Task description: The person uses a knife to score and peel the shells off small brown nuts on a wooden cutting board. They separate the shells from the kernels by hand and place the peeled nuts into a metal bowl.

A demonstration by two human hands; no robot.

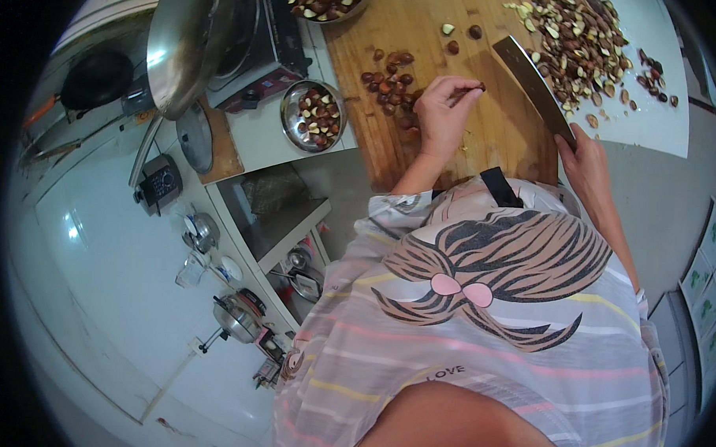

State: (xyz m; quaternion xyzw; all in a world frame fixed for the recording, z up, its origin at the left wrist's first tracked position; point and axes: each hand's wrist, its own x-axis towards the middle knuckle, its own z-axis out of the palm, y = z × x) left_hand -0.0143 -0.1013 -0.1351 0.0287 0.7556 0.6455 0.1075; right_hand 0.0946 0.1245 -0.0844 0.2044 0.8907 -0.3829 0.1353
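Observation:
Between the thumb and fingertips of my left hand (447, 111) is a small dark brown nut (481, 86), held above the wooden cutting board (497, 142). My right hand (588, 160) grips the handle of a cleaver (537, 88), its broad blade slanting up and left over the board's right side. Whole brown nuts (392, 86), which look like chestnuts, lie in a cluster just left of my left hand. Farther up the board are two loose nuts (453, 47) and a cut pale piece (447, 29).
A large heap of cut nuts and shells (583, 48) spreads over the white surface (663, 131) at right. Left of the board stands a steel bowl (286, 123) of cut nuts; another filled bowl (341, 17) is at the top. A large steel pan (177, 52) and a stove (287, 38) are farther left.

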